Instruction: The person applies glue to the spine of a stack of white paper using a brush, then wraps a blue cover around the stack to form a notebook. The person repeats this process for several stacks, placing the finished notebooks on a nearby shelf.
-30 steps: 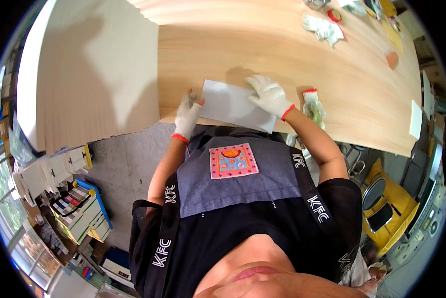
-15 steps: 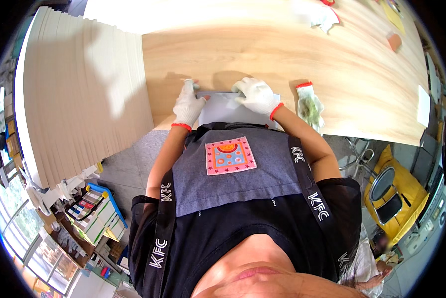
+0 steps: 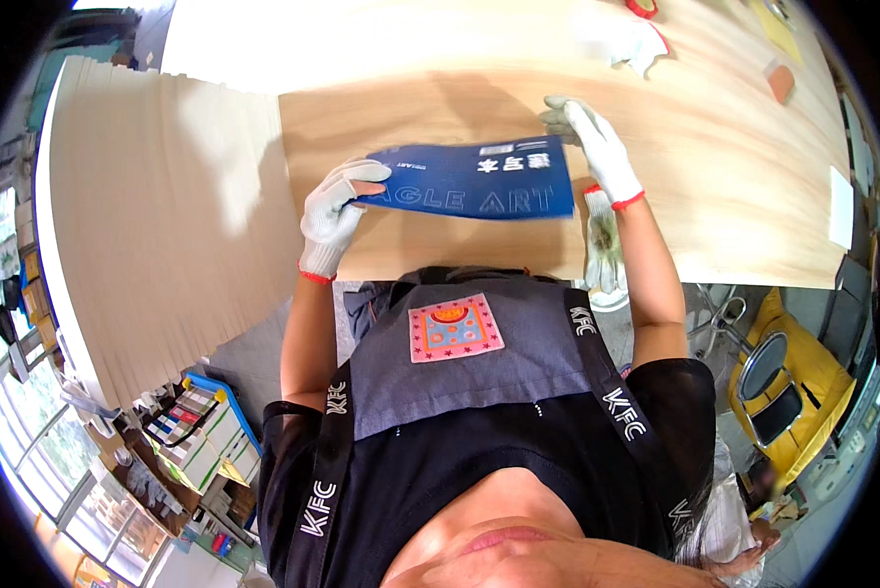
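Note:
A dark blue printed cover [image 3: 460, 181] with pale lettering is raised over the near part of the wooden table, slightly bowed. My left hand [image 3: 332, 218], in a white knit glove with red cuff, is closed on its left end, thumb on the printed face. Bare fingertip skin shows at that thumb. Just past the cover's far right corner is my right hand [image 3: 602, 152], gloved alike, with fingers stretched out and holding nothing. Whether its palm side touches the cover's edge I cannot tell. Below my right wrist lies a soiled spare glove [image 3: 605, 240].
A tall stack of pale sheets [image 3: 166, 225] stands along the table's left side. Farther back on the wooden table [image 3: 362, 118] are a white glove [image 3: 636, 47], a red tape roll [image 3: 642, 8] and a brownish block [image 3: 779, 84]. A folding chair [image 3: 761, 377] stands behind at right.
Both hands were low at a pale sheet by the table's near edge. Now the blue cover is up in my left hand, and my right hand has moved right and away with fingers extended.

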The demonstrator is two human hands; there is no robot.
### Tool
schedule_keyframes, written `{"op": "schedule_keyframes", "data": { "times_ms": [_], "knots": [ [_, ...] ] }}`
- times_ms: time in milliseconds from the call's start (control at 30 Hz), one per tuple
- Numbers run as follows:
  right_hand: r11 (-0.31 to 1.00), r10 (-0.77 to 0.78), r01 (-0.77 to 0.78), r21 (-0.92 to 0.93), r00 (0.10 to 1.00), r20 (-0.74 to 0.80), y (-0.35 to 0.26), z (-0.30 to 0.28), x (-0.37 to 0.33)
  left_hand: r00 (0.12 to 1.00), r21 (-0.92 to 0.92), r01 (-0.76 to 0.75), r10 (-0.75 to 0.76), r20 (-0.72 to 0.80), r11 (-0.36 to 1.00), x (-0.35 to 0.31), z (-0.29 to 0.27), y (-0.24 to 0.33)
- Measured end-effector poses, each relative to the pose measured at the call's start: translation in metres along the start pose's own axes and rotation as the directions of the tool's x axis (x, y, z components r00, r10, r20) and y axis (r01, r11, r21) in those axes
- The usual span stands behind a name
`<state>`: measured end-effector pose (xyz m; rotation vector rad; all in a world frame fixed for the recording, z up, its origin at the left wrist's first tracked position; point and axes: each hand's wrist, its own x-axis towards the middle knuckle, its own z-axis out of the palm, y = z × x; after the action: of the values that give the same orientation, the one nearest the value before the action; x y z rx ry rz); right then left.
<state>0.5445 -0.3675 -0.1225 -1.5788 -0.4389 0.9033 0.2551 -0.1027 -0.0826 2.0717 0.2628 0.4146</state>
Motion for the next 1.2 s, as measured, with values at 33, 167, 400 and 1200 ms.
{"op": "schedule_keyframes", "data": {
  "times_ms": [33,167,400,1200],
  "knots": [
    [0.998,-0.013,0.013,-0.059,1.0,0.004,-0.009,0.0,0.001,0.994,-0.001,-0.112,0.112,-0.021,0.994,0.004,0.0,-0.001],
    [0.952,-0.122,0.153,-0.264,0.984,0.128,-0.023,0.002,0.014,0.994,-0.195,-0.08,0.063,-0.09,0.978,0.014,0.009,0.004],
    [0.955,-0.029,0.17,-0.245,0.87,0.492,-0.054,0.066,0.037,0.997,-0.664,-0.004,0.051,0.052,0.748,0.065,0.026,0.029],
    [0.968,-0.216,0.107,0.225,0.811,0.543,-0.119,0.067,0.047,0.937,-0.855,0.348,0.138,0.32,-0.384,0.145,0.028,-0.056]
  ]
}}
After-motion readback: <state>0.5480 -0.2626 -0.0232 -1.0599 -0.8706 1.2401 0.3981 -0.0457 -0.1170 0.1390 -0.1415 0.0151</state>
